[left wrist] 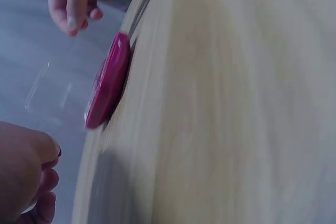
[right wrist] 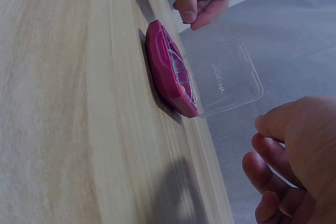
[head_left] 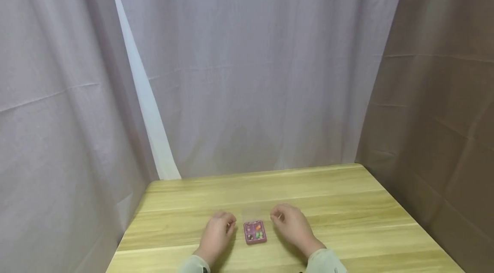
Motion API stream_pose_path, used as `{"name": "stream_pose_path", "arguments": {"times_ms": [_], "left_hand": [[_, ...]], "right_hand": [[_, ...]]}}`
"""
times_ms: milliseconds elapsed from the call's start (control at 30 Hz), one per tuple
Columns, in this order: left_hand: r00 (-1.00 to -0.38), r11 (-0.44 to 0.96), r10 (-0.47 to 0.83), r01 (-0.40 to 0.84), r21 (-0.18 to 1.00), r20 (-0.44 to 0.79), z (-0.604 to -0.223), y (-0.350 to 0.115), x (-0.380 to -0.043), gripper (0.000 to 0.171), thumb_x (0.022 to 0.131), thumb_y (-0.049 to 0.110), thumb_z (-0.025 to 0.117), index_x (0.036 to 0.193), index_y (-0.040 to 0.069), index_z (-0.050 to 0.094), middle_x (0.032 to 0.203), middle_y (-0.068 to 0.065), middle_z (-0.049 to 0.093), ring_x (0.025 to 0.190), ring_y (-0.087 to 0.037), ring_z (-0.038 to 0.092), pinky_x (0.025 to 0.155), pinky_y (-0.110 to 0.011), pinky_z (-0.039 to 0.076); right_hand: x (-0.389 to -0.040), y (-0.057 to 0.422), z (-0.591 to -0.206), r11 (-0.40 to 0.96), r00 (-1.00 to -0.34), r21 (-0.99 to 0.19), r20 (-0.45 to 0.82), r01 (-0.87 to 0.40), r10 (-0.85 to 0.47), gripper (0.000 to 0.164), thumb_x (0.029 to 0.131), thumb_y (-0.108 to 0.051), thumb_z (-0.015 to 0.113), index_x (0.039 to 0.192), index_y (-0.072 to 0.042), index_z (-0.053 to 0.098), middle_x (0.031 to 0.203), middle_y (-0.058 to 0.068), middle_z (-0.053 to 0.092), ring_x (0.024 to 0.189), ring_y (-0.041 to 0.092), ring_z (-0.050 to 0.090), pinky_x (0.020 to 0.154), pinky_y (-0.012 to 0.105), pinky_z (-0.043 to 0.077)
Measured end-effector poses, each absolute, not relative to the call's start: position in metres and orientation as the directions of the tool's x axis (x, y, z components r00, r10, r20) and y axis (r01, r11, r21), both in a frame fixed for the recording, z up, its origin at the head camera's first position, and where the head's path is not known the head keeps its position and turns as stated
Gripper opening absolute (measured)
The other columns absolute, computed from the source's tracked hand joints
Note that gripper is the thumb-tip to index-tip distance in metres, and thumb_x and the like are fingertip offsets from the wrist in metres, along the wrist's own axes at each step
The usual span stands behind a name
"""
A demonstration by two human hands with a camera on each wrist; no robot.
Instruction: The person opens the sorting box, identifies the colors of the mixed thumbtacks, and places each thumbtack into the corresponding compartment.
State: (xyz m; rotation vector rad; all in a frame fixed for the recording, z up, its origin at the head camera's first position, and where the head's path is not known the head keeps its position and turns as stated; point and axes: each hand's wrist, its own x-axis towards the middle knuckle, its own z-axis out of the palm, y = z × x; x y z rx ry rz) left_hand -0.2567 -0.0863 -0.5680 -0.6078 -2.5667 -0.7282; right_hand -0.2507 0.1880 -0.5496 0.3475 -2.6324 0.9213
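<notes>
A small magenta pill box (head_left: 255, 241) lies on the table between the two hands. Its clear lid (right wrist: 226, 80) is raised on the far side and carries faint lettering. Divided compartments hold small orange, green, dark and pale pieces. Just left of the box, the left hand (head_left: 216, 232) is above the table, its thumb and index finger pinching a tiny dark piece (left wrist: 59, 152), mostly hidden by the fingertips. To the right of the box hovers the right hand (head_left: 294, 226), fingers loosely curled, thumb apart from the index finger, nothing visible between them. Neither hand touches the box.
The wood-grained table (head_left: 332, 196) has rounded far corners. Grey curtains (head_left: 262, 71) hang behind it and along both sides, with a white strip (head_left: 144, 88) showing at a gap on the left.
</notes>
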Motion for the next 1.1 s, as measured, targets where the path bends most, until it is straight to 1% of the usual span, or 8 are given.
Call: {"name": "stream_pose_path", "arguments": {"times_ms": [167,267,400,633,767,867,1000,1100], "left_hand": [[-0.799,0.755,0.341,0.546,0.362,0.496,-0.567,-0.072,-0.253,0.007,0.085,0.017,0.073,0.092,0.017,0.072,0.090,0.006,0.069,0.081,-0.006,0.059,0.072,-0.028,0.060],[-0.814,0.762,0.347,0.535,0.366,0.465,-0.568,-0.064,-0.252,0.008,0.085,0.019,0.074,0.092,0.020,0.072,0.089,0.009,0.067,0.080,-0.003,0.057,0.072,-0.028,0.059],[-0.836,0.755,0.354,0.520,0.399,0.420,-0.568,-0.057,-0.248,0.008,0.084,0.017,0.074,0.092,0.018,0.073,0.085,0.011,0.065,0.077,-0.001,0.054,0.070,-0.026,0.059],[-0.840,0.746,0.374,0.524,0.410,0.394,-0.570,-0.050,-0.246,0.012,0.082,0.014,0.074,0.093,0.018,0.074,0.087,0.011,0.066,0.078,0.000,0.055,0.072,-0.025,0.059],[-0.842,0.748,0.382,0.523,0.407,0.380,-0.571,-0.050,-0.247,0.012,0.084,0.015,0.073,0.095,0.019,0.074,0.088,0.011,0.066,0.079,0.000,0.056,0.074,-0.024,0.059],[-0.847,0.750,0.374,0.516,0.414,0.378,-0.571,-0.053,-0.246,0.012,0.084,0.018,0.073,0.096,0.019,0.074,0.090,0.010,0.066,0.080,-0.001,0.057,0.074,-0.025,0.059],[-0.857,0.748,0.325,0.491,0.447,0.400,-0.568,-0.062,-0.246,0.012,0.085,0.019,0.072,0.097,0.017,0.072,0.090,0.007,0.067,0.077,-0.002,0.056,0.069,-0.025,0.059],[-0.862,0.738,0.286,0.477,0.477,0.419,-0.565,-0.069,-0.249,0.023,0.087,0.019,0.071,0.109,0.013,0.069,0.087,0.005,0.067,0.071,-0.001,0.055,0.063,-0.021,0.057]], "right_hand": [[-0.252,0.188,-0.549,0.757,-0.917,-0.564,0.380,-0.330,-0.117,0.007,0.086,-0.025,0.072,0.092,-0.028,0.071,0.085,-0.016,0.067,0.072,0.001,0.055,0.067,0.030,0.055],[-0.251,0.188,-0.551,0.759,-0.921,-0.565,0.371,-0.324,-0.117,0.007,0.086,-0.025,0.072,0.093,-0.028,0.071,0.086,-0.016,0.067,0.072,0.000,0.055,0.067,0.030,0.055],[-0.248,0.188,-0.553,0.756,-0.925,-0.570,0.359,-0.323,-0.125,0.008,0.086,-0.026,0.071,0.094,-0.026,0.072,0.086,-0.016,0.067,0.072,0.000,0.055,0.068,0.029,0.055],[-0.245,0.188,-0.551,0.753,-0.921,-0.564,0.362,-0.338,-0.143,0.009,0.087,-0.026,0.070,0.095,-0.022,0.073,0.086,-0.015,0.067,0.072,0.001,0.055,0.067,0.030,0.055],[-0.247,0.189,-0.553,0.757,-0.919,-0.557,0.365,-0.341,-0.145,0.009,0.088,-0.026,0.070,0.096,-0.023,0.073,0.086,-0.015,0.067,0.072,0.000,0.055,0.067,0.029,0.055],[-0.249,0.190,-0.554,0.757,-0.919,-0.557,0.367,-0.341,-0.144,0.008,0.088,-0.026,0.070,0.095,-0.025,0.072,0.086,-0.015,0.067,0.072,0.000,0.055,0.066,0.029,0.055],[-0.249,0.191,-0.554,0.755,-0.921,-0.562,0.362,-0.338,-0.143,0.008,0.087,-0.026,0.071,0.096,-0.025,0.072,0.086,-0.015,0.067,0.072,0.000,0.055,0.067,0.029,0.055],[-0.249,0.191,-0.554,0.745,-0.921,-0.569,0.353,-0.349,-0.162,0.014,0.089,-0.026,0.069,0.103,-0.023,0.072,0.088,-0.014,0.068,0.072,0.000,0.055,0.068,0.030,0.056]]}}
